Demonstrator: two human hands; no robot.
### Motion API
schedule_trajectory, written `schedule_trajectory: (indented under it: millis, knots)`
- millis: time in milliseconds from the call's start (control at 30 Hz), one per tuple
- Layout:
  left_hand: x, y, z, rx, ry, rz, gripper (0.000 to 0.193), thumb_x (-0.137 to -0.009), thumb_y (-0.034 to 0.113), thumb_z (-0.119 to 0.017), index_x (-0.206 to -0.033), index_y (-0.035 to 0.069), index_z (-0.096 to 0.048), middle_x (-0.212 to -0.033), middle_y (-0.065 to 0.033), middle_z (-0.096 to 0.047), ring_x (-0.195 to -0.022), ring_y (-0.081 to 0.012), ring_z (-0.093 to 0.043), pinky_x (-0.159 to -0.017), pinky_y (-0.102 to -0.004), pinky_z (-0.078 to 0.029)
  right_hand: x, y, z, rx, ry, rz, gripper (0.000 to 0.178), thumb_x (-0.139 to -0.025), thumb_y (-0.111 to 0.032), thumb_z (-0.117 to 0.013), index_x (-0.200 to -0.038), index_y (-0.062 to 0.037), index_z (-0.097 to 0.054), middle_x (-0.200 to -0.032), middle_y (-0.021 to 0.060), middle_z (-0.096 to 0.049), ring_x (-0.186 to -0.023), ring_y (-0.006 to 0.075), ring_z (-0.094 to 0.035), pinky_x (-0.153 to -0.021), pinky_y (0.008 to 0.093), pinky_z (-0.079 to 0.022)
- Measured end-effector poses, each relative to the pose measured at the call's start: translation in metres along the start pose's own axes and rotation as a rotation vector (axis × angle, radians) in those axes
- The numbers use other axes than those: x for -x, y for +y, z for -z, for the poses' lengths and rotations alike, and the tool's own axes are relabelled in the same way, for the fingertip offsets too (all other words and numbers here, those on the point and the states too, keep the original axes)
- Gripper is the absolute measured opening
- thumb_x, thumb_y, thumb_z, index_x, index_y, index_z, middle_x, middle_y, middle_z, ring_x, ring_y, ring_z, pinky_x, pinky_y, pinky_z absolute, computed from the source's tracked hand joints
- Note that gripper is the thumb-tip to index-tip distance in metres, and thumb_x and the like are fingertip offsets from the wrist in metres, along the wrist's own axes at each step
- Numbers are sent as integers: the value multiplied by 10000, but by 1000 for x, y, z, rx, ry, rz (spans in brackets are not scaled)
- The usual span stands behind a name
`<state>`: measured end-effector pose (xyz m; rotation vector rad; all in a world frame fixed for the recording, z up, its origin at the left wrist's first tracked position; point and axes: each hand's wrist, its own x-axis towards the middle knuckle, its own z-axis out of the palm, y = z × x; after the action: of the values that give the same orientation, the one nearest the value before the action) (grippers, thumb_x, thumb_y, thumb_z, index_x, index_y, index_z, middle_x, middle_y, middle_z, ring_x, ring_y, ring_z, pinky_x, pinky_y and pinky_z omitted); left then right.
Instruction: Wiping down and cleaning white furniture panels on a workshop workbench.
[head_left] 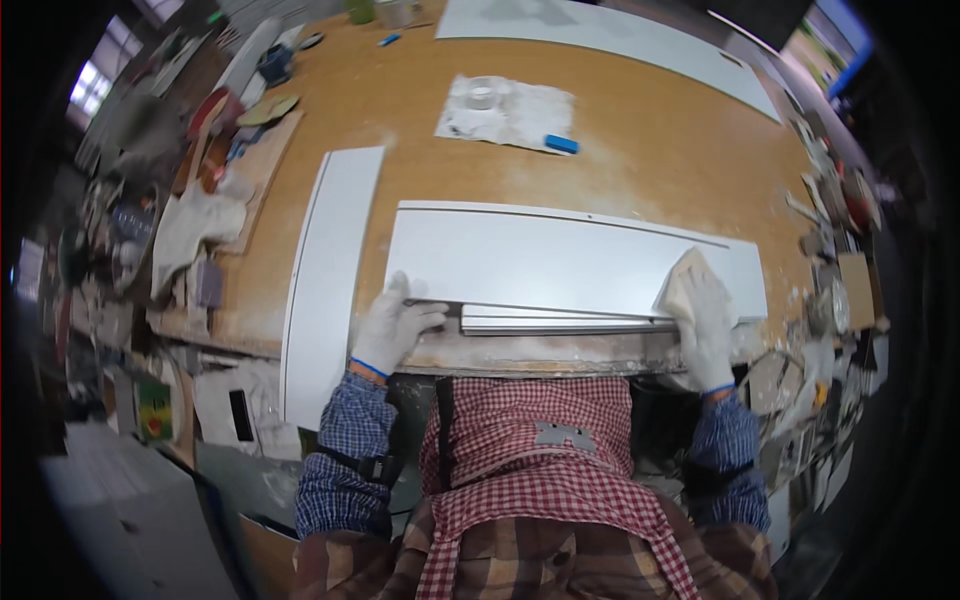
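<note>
A long white panel with a groove along its far edge lies in front of me on the wooden worktable. My left hand, in a white glove, is at the panel's near left corner; one fingertip touches its face and the other fingers stretch out apart along the near edge. At the right end, my gloved right hand presses a folded cream cloth onto the panel. Partly under the panel's near side is a white grooved strip.
A narrow white panel sticks out over the table's front edge at left. Farther back lie a white cloth with a tape roll and a blue block. Another long panel lies at the far edge. Clutter lines both sides.
</note>
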<state>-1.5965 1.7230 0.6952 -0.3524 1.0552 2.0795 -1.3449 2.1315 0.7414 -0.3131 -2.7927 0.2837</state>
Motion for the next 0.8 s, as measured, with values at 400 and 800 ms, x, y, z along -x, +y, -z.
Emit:
schedule_trajectory:
  millis: [400, 800]
  knots:
    - [-19, -85, -11, -209, 165, -348, 344, -929, 214, -729, -1183, -5, -655, -1017, -66, -692, -902, -159, -674, -808, -282, -545, -148, -229, -56, -481, -391, 850, 582, -828, -200, -637, -1372, -26, -523, -1335, 193, -547, -1224, 409, -492, -1091, 482, -396]
    - [4, -46, -46, -204, 167, -278, 274, -859, 207, -783, -961, -34, -703, -829, -43, -679, -711, -129, -609, -639, -261, -483, -261, -138, -72, -33, -187, 482, 516, -897, -114, -636, -1407, -123, -559, -1456, 174, -536, -1379, 378, -449, -1175, 442, -344]
